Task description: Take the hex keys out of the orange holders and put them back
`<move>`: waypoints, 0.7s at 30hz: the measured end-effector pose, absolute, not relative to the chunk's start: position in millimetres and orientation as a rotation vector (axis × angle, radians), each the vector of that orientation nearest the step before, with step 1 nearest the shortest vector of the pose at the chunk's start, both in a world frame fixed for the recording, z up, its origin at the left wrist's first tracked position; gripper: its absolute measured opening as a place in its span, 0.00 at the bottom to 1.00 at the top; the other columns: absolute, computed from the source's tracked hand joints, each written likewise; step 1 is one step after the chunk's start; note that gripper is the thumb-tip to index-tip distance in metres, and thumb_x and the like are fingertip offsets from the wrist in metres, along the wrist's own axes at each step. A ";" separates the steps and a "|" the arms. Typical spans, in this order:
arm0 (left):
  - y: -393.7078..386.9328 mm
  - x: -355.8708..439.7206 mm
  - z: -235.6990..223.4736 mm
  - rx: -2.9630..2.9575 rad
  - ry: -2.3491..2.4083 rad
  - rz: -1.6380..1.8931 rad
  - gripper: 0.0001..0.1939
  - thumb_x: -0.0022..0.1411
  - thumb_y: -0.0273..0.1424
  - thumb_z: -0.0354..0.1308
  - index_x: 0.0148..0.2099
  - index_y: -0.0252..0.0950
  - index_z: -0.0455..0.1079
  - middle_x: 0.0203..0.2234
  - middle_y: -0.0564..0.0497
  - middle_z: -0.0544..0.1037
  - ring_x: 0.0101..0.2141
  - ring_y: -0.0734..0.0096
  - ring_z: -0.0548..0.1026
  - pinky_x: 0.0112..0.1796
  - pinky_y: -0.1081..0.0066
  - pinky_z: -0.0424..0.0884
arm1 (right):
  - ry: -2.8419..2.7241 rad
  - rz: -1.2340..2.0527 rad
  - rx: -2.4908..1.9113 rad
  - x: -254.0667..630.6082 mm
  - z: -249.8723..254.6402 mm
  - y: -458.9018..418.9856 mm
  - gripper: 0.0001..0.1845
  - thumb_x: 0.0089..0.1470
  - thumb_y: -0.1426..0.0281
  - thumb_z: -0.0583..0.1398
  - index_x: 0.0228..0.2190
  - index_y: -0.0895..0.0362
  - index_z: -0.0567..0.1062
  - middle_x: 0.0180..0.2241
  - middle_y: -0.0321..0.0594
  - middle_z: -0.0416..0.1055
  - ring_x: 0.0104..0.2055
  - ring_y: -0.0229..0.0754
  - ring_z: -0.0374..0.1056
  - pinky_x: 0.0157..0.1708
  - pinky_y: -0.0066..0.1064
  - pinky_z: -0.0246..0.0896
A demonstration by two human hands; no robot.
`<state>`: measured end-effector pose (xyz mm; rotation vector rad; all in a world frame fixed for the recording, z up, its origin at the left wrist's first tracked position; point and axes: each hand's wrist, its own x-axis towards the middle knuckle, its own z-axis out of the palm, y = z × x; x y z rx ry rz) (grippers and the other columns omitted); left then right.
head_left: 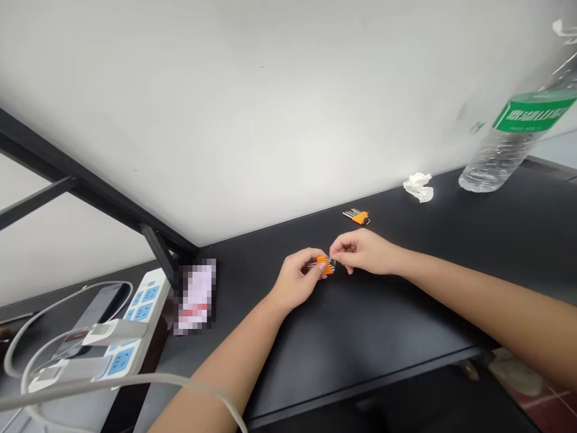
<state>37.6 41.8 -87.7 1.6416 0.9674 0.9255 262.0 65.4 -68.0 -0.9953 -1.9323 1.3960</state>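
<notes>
My left hand (pixel 297 279) is closed around a hex key set (pixel 324 265), an orange plastic holder with several metal keys, held just above the black desk. Long key shafts run back under my left fingers, and the bent ends point right. At those ends, my right hand (pixel 366 251) is closed in a pinch on a hex key, its fingertips hiding most of the grip. A second hex key set (pixel 359 217), also in an orange holder, lies on the desk behind my hands.
A crumpled white tissue (pixel 419 187) and a large clear bottle (pixel 496 150) with a green label stand near the wall. On the left are a power strip (pixel 148 300) with plugs, a looping cable (pixel 180 380), a phone (pixel 97 316), a blurred packet (pixel 197 297) and a black metal frame (pixel 90 186).
</notes>
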 end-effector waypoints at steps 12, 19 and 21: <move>41.3 39.6 -85.5 1.448 0.942 0.961 0.14 0.64 0.40 0.65 0.40 0.34 0.73 0.31 0.47 0.81 0.28 0.70 0.80 0.25 0.74 0.71 | -1.457 1.902 -0.681 263.4 -77.0 76.5 0.14 0.55 0.63 0.70 0.37 0.59 0.75 0.33 0.41 0.78 0.25 0.34 0.69 0.29 0.30 0.64; 43.9 38.4 -88.7 1.299 0.849 0.996 0.13 0.59 0.35 0.70 0.39 0.31 0.75 0.30 0.44 0.83 0.29 0.66 0.81 0.25 0.75 0.68 | -1.427 1.881 -0.628 261.8 -85.5 78.9 0.12 0.54 0.64 0.71 0.31 0.59 0.76 0.22 0.31 0.69 0.23 0.31 0.61 0.26 0.26 0.56; 43.7 39.1 -87.9 1.284 0.851 0.982 0.13 0.58 0.35 0.72 0.38 0.31 0.76 0.30 0.43 0.83 0.29 0.66 0.80 0.25 0.75 0.68 | -1.513 1.856 -0.664 259.0 -84.4 77.7 0.13 0.53 0.63 0.71 0.30 0.60 0.77 0.24 0.34 0.71 0.23 0.31 0.60 0.25 0.26 0.54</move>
